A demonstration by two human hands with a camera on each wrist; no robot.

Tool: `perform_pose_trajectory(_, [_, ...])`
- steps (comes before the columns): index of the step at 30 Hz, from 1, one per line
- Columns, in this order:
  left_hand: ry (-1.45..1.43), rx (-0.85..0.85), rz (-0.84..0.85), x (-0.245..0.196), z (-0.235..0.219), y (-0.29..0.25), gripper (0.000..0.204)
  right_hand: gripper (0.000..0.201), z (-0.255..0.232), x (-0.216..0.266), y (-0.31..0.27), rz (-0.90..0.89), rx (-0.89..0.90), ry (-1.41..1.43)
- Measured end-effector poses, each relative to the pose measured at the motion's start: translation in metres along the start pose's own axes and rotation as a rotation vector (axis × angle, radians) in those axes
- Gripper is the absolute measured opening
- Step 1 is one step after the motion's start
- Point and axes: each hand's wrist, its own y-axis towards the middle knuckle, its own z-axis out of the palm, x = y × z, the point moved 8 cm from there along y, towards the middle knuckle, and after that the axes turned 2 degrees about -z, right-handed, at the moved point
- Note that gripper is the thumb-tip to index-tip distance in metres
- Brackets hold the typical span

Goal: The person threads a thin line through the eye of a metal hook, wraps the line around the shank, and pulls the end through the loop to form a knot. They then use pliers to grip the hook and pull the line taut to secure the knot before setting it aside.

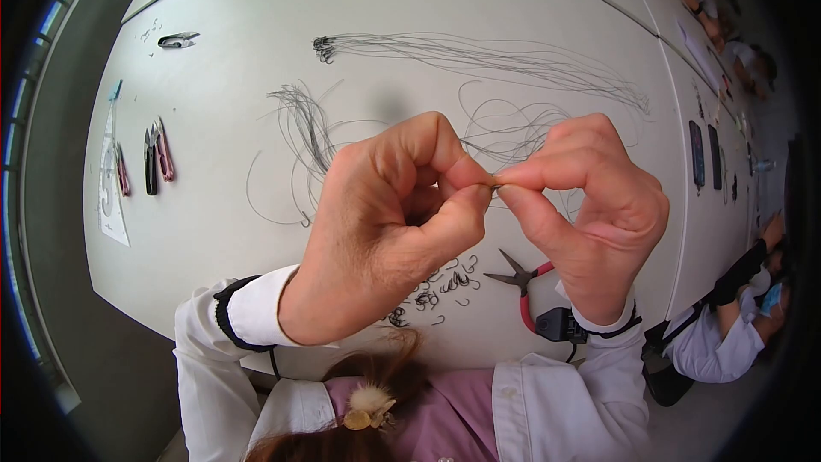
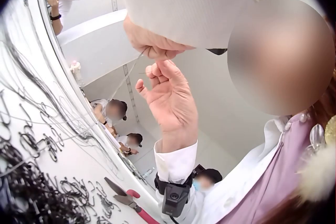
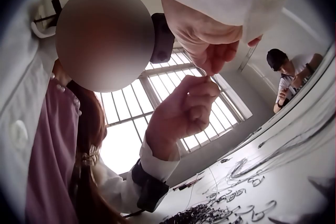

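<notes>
In the head view my left hand (image 1: 376, 214) and right hand (image 1: 599, 197) meet fingertip to fingertip above the white table (image 1: 248, 60). Each pinches between thumb and forefinger. A thin fishing line (image 2: 125, 80) runs down from the left fingers in the left wrist view, and a short fine end sticks out at the right fingertips. Whether a hook sits inside the pinch I cannot tell; the fingers cover it. Below the hands lies a heap of loose black fish hooks (image 1: 425, 299). Red-handled pliers (image 1: 521, 277) rest beside the heap, near the right wrist.
A bundle of hooks tied to lines (image 1: 323, 49) stretches across the back. Tangled lines (image 1: 308, 124) lie behind the hands. At left are thread snips (image 1: 151, 162), another snip (image 1: 178, 39) and a clear set square (image 1: 111, 197). Other people sit along the right.
</notes>
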Motion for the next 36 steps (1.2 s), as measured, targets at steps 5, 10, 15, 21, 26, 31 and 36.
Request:
perform_pose_trajectory(5, [0.005,-0.008,-0.007,0.0008,-0.0011,0.0010,0.010,0.022,0.0015,0.0008,-0.0009,-0.019,-0.019,-0.009])
perform_pose_trajectory(10, [-0.008,0.002,0.004,0.0002,-0.0003,0.0010,0.011,0.022,0.0011,0.0023,-0.0004,-0.024,-0.019,-0.022])
perform_pose_trajectory(15, [-0.003,0.018,-0.005,0.0010,0.0001,0.0008,0.011,0.023,0.0021,0.0045,-0.0011,-0.049,-0.015,-0.038])
perform_pose_trajectory(21, [0.005,0.012,0.001,0.0013,-0.0003,0.0014,0.011,0.023,0.0026,0.0045,-0.0011,-0.061,-0.016,-0.042])
perform_pose_trajectory(26, [0.016,0.026,-0.021,0.0022,-0.0013,0.0017,0.011,0.023,0.0028,0.0048,-0.0006,-0.069,-0.019,-0.045])
perform_pose_trajectory(31, [0.012,0.033,-0.031,0.0031,-0.0013,0.0019,0.012,0.023,0.0017,0.0065,0.0001,-0.079,-0.016,-0.072])
perform_pose_trajectory(36, [0.012,0.046,-0.032,0.0024,-0.0009,0.0025,0.013,0.023,0.0021,0.0074,-0.0003,-0.081,-0.018,-0.085])
